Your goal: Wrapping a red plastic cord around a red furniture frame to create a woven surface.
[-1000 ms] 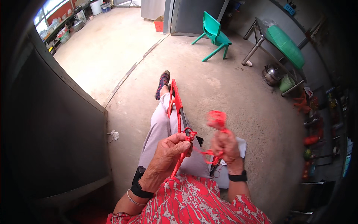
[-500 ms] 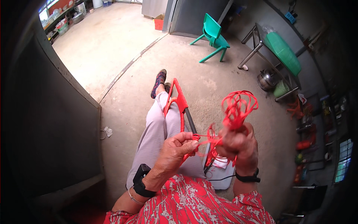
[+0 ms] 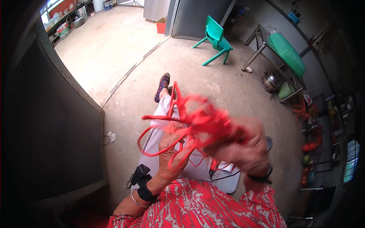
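A bundle of red cord (image 3: 207, 117) is gripped in my right hand (image 3: 243, 152), which is smeared by motion. Its loose loops swing out to the left, across my left hand (image 3: 171, 152). That hand reaches to a red cord-wound frame (image 3: 177, 97) resting along my legs. Loops in front hide most of its fingers, so I cannot tell whether they hold the cord or the frame. The middle of the frame is also covered by the blurred bundle.
A grey-white board or stool top (image 3: 228, 182) with papers sits beside my right thigh. A green chair (image 3: 216, 38) stands ahead. To the right are a metal-legged table (image 3: 262, 47) and a pot (image 3: 271, 80). A dark door (image 3: 49, 114) is at left.
My right hand has swept the cord bundle leftward from its raised place, over my left hand and the frame. My left hand has shifted slightly left, its earlier pinch now hidden.
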### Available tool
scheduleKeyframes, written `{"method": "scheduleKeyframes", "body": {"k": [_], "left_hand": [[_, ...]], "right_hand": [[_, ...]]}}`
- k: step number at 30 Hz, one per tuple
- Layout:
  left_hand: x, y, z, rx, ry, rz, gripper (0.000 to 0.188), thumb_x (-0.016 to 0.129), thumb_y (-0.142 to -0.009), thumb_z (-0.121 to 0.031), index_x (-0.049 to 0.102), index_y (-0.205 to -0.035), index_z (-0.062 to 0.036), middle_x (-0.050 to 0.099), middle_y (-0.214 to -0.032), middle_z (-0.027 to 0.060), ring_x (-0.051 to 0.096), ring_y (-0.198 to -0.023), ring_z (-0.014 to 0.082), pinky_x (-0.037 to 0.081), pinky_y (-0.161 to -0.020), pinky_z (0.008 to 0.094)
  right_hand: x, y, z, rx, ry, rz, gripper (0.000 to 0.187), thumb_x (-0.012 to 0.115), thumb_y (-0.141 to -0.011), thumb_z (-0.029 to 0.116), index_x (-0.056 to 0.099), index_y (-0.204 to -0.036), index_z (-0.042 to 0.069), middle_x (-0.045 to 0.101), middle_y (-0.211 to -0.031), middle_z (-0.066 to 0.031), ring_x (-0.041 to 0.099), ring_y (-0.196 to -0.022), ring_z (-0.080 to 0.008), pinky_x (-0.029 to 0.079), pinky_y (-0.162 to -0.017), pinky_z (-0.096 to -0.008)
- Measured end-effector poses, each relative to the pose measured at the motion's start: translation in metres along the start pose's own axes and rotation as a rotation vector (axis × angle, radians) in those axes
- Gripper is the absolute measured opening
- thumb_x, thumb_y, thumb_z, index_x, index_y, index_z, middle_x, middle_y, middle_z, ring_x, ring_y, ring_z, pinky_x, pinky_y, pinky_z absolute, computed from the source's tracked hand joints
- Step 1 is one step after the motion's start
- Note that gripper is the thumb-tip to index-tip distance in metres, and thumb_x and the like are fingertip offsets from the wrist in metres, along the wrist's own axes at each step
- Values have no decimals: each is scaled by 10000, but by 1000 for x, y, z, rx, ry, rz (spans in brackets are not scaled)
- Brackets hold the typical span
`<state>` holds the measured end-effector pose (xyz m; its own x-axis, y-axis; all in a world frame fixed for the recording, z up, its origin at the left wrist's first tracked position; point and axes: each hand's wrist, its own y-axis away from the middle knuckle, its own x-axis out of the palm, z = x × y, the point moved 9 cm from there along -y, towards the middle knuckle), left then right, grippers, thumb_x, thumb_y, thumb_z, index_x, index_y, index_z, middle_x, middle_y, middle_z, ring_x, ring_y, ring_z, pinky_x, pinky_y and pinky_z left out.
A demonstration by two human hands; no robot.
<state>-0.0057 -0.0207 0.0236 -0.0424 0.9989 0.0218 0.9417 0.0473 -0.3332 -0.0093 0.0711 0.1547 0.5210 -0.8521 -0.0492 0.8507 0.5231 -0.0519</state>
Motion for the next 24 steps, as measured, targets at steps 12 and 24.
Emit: {"method": "scheduleKeyframes", "body": {"k": [12, 24], "left_hand": [[-30, -2, 55, -527, 501, -193, 179, 630, -872, -143, 640, -847, 33, 634, -705, 53, 602, -590, 106, 480, -567, 214], [-51, 8, 65, -612, 408, -246, 146, 601, -855, -109, 616, -823, 33, 653, -802, 96, 618, -726, 135, 508, -638, 264]], "right_hand": [[-196, 35, -58, 171, 417, -617, 288, 629, -866, 228, 620, -1054, 9, 572, -777, 23, 451, -677, -37, 382, -604, -199], [-39, 20, -161, 361, 246, 73, 171, 569, -880, 183, 589, -988, 52, 573, -747, -32, 562, -672, -154, 453, -624, -332]]}}
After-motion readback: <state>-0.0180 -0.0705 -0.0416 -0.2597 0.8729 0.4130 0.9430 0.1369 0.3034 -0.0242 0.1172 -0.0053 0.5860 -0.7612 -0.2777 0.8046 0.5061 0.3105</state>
